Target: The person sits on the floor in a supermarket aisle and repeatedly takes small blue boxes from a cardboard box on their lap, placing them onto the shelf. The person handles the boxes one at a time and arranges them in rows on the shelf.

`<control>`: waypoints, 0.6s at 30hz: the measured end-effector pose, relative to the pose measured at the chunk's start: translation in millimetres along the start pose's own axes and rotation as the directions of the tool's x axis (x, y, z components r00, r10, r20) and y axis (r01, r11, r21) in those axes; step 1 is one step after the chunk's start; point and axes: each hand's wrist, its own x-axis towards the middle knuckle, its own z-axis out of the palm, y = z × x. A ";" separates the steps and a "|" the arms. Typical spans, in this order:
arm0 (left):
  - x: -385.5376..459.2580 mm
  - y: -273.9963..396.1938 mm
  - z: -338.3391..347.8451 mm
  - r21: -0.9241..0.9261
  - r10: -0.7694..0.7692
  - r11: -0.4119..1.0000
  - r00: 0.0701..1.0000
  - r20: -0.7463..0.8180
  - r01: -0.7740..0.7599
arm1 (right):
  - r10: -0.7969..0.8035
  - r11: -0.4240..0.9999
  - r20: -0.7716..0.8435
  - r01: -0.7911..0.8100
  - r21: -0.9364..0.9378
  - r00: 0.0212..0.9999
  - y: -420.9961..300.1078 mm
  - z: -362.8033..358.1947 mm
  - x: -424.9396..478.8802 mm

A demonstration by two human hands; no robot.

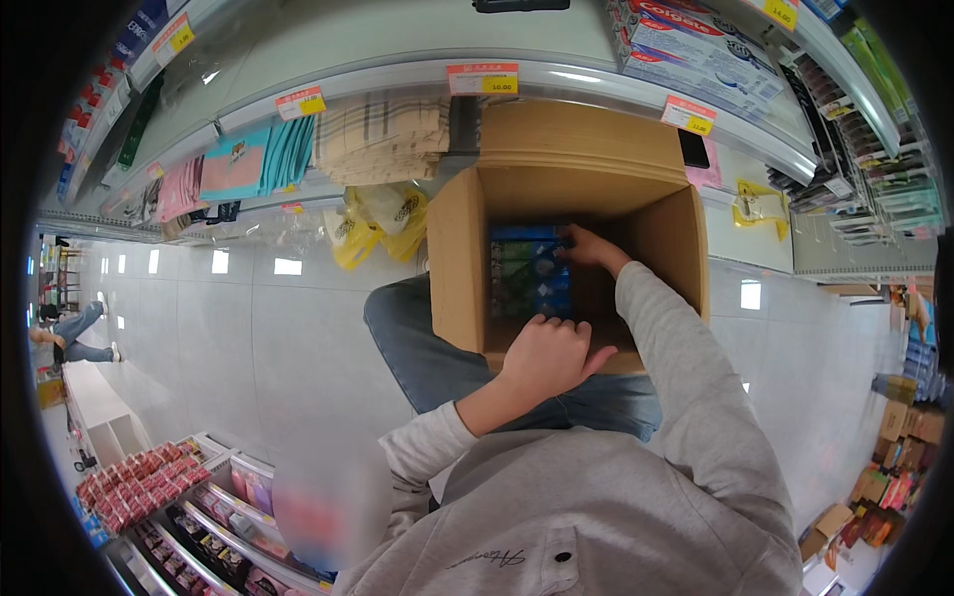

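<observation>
An open cardboard box [456, 261] stands before me at my bent legs. Inside it, toward the left wall, lies a stack of small blue and green cartons [522, 279]; shadow blurs their print. My right hand [592, 247] reaches into the box, with thumb and fingers around the right end of a blue carton [548, 261]. Over the near edge of the box lies my left hand [548, 354], its fingers curled and its thumb pointing right. The palm is hidden, so whether it grips the edge cannot be seen.
A shelf edge with price tags [483, 79] runs above the box. It bears Colgate toothpaste cartons [693, 48]. Folded striped cloths [380, 138] and yellow plastic packs [376, 223] sit left of the box. A phone-like black object [693, 149] lies beyond its right side. A person [74, 335] is far left.
</observation>
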 end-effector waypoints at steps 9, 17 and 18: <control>-0.5 -0.8 1.9 -0.026 -0.014 1.000 1.000 0.028 0.015 | 0.290 0.932 0.050 -0.294 0.211 0.956 32.3 4.3 1.5; 3.8 1.0 -2.8 -0.040 0.005 0.999 0.999 0.035 -0.004 | 0.179 0.984 -0.005 -0.179 -0.018 0.984 76.0 22.3 15.9; 1.0 -1.7 -0.9 -0.032 -0.018 0.999 0.999 0.031 0.019 | 0.219 0.972 0.043 -0.214 -0.095 0.975 55.9 25.9 15.8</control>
